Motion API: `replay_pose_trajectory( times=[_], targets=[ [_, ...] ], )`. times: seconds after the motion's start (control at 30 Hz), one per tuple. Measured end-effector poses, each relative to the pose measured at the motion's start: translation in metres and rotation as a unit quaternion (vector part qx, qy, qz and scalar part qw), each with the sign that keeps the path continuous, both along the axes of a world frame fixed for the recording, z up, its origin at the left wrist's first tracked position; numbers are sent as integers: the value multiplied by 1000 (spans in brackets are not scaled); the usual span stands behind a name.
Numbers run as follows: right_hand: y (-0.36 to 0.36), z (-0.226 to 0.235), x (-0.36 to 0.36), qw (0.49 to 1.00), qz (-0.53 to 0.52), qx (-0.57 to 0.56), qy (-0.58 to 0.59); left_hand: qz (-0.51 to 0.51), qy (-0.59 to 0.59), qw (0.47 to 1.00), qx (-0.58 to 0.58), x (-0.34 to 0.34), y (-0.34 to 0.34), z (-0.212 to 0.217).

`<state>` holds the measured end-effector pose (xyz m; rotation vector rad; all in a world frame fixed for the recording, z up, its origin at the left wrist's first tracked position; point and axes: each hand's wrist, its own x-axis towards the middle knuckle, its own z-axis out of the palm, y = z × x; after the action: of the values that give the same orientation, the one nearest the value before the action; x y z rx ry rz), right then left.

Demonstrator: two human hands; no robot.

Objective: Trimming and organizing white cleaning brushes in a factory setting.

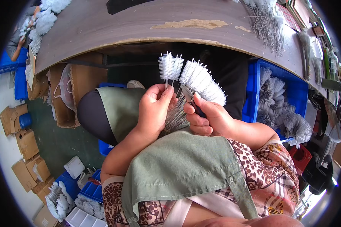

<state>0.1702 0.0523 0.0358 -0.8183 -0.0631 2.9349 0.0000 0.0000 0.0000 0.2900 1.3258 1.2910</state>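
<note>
My left hand [152, 108] pinches a few small white bristle brushes [171, 67] by their thin wire stems, bristle heads up. Right beside them a larger fan of the same white brushes [203, 83] leans to the right, its wire stems [175, 119] bunched between my hands above my lap. Closed around the dark handle of a pointed metal tool [187, 93] is my right hand [213, 118]. The tool's tip lies against the fan's left side near the stems. Whether it is scissors or pliers I cannot make out. A green apron [185, 162] covers my front.
Ahead is a worn table [132, 30] with wire brushes [267, 26] at its far right. A blue crate [254, 90] at my right holds bundles of grey-white brushes [280, 102]. Cardboard boxes [89, 79] stand under the table; white brushes [58, 202] sit lower left. Another person's arm [17, 51] shows far left.
</note>
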Motion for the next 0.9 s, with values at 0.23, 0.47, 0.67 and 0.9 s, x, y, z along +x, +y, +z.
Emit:
replay_pose_trajectory(
  times=[0.23, 0.47, 0.67, 0.9],
  targets=[
    [-1, -1, 0, 1000, -13, 5, 2, 7, 1, 1000, -6, 2, -1, 2],
    [-1, -7, 6, 995, 2, 86, 49, 10, -18, 1000, -10, 3, 1, 1],
    [74, 18, -11, 623, -159, 761, -91, -8, -41, 999, 34, 5, -1, 6],
    [119, -33, -34, 769, 106, 619, -122, 13, -22, 1000, -13, 8, -4, 9]
  ],
)
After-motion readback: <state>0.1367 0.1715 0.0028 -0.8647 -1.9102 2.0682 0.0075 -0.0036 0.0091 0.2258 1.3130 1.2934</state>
